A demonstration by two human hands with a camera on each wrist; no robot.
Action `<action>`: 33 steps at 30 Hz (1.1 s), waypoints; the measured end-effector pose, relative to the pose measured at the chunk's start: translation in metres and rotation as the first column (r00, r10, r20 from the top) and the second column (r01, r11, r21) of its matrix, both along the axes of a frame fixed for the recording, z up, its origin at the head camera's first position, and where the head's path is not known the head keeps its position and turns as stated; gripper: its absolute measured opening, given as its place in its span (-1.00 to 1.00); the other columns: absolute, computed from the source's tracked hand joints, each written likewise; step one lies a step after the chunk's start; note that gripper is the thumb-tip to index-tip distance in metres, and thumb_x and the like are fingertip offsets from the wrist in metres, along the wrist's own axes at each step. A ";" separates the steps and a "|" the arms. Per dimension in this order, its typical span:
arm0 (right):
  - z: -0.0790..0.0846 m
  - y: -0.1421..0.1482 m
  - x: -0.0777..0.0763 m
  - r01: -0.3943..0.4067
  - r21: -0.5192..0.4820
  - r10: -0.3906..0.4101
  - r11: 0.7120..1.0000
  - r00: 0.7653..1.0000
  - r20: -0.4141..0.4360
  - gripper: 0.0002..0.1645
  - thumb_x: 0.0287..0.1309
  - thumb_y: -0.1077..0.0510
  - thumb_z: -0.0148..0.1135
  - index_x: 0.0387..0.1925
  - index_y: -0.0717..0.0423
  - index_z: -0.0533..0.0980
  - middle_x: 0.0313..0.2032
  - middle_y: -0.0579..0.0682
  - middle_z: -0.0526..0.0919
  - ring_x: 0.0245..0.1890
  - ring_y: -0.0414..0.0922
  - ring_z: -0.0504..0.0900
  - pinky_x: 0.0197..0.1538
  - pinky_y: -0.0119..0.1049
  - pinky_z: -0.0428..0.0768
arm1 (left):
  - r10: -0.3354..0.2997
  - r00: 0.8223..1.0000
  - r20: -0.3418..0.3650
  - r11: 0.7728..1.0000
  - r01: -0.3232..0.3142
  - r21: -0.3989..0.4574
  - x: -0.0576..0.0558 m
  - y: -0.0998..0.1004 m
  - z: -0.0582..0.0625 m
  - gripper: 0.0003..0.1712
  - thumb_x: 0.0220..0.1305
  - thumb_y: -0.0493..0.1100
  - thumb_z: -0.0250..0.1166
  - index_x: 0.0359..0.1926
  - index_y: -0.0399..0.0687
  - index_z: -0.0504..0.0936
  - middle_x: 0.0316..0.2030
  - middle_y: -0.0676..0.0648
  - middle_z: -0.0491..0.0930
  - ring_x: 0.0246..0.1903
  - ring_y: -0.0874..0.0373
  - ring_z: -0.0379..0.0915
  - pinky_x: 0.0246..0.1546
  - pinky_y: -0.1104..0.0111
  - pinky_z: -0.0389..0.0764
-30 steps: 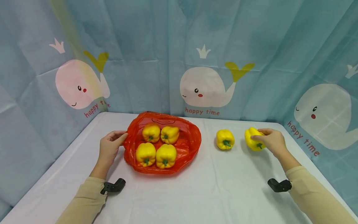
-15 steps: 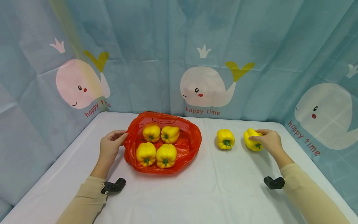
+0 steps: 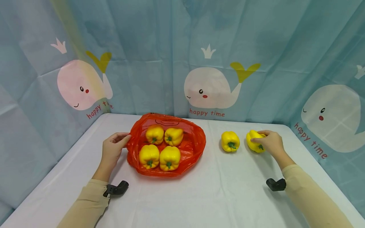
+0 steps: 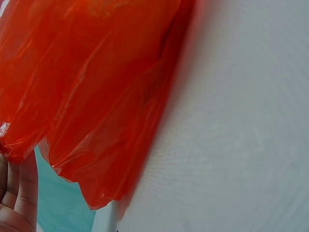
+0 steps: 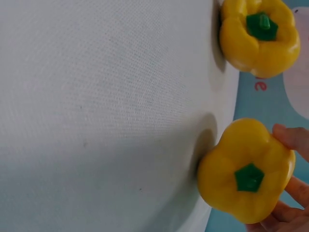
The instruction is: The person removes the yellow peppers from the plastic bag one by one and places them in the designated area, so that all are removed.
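Observation:
My left hand [image 3: 112,148] pinches the left rim of a red plastic bag [image 3: 191,152], which lies with its mouth spread wide. Inside sit several yellow bell peppers [image 3: 169,158] with green stems. At the right, my right hand [image 3: 271,143] grips another yellow bell pepper [image 3: 253,141] between thumb and fingers. In the right wrist view that held pepper [image 5: 241,193] shows its green stem end, with a shadow on the cloth beside it. A loose yellow bell pepper [image 3: 230,141] stands between the bag and my right hand. Red plastic [image 4: 96,96] hides much of my left fingers in the left wrist view.
A white cloth [image 3: 205,196] covers the table. Blue curtains [image 3: 142,85] printed with whales hang behind it and at both sides. A black wrist mount [image 3: 276,184] sits on the right forearm, and another black mount [image 3: 117,189] on the left.
My right hand has shifted a little to the left with the bell pepper, closer to the loose one. The left hand and the bag stay in place.

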State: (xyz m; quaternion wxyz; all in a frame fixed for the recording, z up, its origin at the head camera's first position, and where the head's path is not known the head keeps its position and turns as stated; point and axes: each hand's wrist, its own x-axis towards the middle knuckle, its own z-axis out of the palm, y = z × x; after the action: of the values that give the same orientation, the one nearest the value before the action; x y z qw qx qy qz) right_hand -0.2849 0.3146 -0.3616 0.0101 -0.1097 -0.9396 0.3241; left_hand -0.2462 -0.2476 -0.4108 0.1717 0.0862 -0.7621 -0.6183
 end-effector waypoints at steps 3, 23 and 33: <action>-0.001 -0.001 -0.001 -0.003 0.009 0.003 1.000 1.000 0.009 -0.19 0.24 -0.08 0.29 0.34 0.34 0.33 0.34 0.47 0.27 0.19 0.30 0.33 0.33 0.19 0.44 | -0.001 1.000 0.000 1.000 0.001 0.004 0.000 0.001 0.000 -0.51 0.30 0.05 0.35 0.07 -0.23 0.63 -0.41 0.37 0.64 -0.41 0.39 0.58 -0.28 0.63 0.64; -0.007 -0.008 0.001 -0.017 0.033 0.018 0.999 0.999 -0.026 -0.16 0.22 -0.11 0.32 0.32 0.35 0.33 0.36 0.46 0.26 0.29 0.34 0.28 0.37 0.24 0.38 | -0.004 1.000 0.003 1.000 0.004 -0.003 0.001 0.000 0.000 -0.50 0.30 0.06 0.35 0.07 -0.22 0.62 -0.41 0.37 0.63 -0.40 0.40 0.58 -0.28 0.63 0.63; -0.005 -0.013 0.003 -0.018 0.040 0.020 0.999 0.999 -0.036 -0.17 0.23 -0.11 0.31 0.30 0.39 0.34 0.37 0.45 0.26 0.32 0.36 0.26 0.37 0.26 0.35 | 0.008 1.000 0.004 1.000 -0.008 0.004 0.001 0.000 -0.001 -0.51 0.30 0.07 0.34 0.07 -0.20 0.63 -0.39 0.37 0.63 -0.38 0.39 0.57 -0.28 0.62 0.64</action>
State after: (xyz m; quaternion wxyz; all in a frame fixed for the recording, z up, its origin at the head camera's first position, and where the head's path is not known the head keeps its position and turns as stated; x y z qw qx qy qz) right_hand -0.2814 0.3017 -0.3671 0.0263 -0.0946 -0.9464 0.3076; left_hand -0.2457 -0.2480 -0.4116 0.1728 0.0908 -0.7607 -0.6191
